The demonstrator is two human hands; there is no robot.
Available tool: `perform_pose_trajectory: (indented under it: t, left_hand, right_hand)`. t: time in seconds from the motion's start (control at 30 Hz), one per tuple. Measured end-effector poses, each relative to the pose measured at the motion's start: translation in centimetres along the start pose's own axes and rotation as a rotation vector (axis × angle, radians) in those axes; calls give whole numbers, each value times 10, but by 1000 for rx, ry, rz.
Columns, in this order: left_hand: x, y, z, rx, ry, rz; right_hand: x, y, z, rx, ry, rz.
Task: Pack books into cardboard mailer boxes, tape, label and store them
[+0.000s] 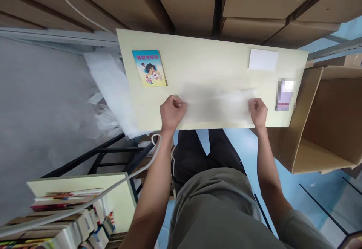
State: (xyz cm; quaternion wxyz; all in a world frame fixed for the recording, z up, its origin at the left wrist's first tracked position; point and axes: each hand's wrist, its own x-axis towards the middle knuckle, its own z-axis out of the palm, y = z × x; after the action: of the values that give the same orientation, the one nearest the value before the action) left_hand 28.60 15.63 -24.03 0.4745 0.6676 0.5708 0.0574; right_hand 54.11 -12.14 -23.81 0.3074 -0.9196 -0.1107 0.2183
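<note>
A thin, see-through whitish sheet [216, 107], blurred by motion, is stretched sideways over the pale yellow table [209, 49]. My left hand [172, 113] pinches its left end, and my right hand [258, 112] pinches the right end near the table's front edge. Whether it is plastic film or thin foam, I cannot tell. Beyond my left hand lies a small blue and yellow booklet [149, 69] with a cartoon child on its cover. Toward the back right rests a blank white card or paper [263, 60]. A purplish, partly pixelated item [283, 97] is right of my right hand.
Cardboard boxes [254, 0] line the back of the table. An open cardboard box [298, 128] stands at the right. White translucent packing material [104, 87] hangs at the left. Stacked books [70, 219] fill the lower left, crossed by a white cable [113, 185].
</note>
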Motion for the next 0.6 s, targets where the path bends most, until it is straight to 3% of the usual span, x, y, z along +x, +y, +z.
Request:
perform_pose_trajectory:
  t: [0.13,0.37,0.6]
  left_hand:
    - [-1,-9,14,-8,83,-47]
    - [30,7,36,-196,189,103]
    - [45,1,26,-132,157,192]
  right_hand:
    - [0,-2,8,-54,35,-11]
    - [18,-10,21,-70,177,35]
    - [50,-22,32,-162,225,0]
